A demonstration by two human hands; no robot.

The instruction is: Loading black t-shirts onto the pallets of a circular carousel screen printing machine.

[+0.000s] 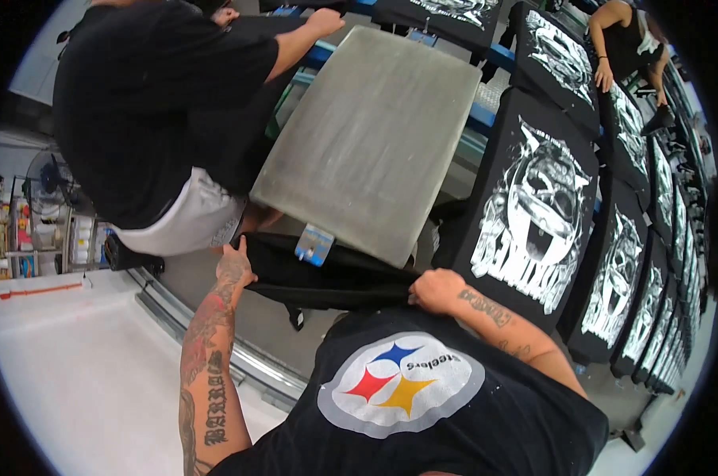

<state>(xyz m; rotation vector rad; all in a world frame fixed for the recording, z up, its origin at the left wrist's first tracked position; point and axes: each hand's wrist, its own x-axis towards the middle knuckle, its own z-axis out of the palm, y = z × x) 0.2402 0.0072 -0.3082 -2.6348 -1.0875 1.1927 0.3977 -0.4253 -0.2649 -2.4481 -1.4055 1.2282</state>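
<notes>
My left hand [236,262] pinches one end of a stretch of black fabric [327,282], just below and left of a bare grey platen [367,135]. The other end is in the closed fingers of my right hand [436,289], below the platen's lower right corner. The fabric hangs open between them, beneath the platen's edge and its blue metal bracket [314,242].
A co-worker in black [136,103] stands close at left, beyond my left hand. Rows of platens bearing printed black shirts [533,206] line the right. Another person [621,40] reaches among them at top right. A fan [45,178] and shelving stand far left.
</notes>
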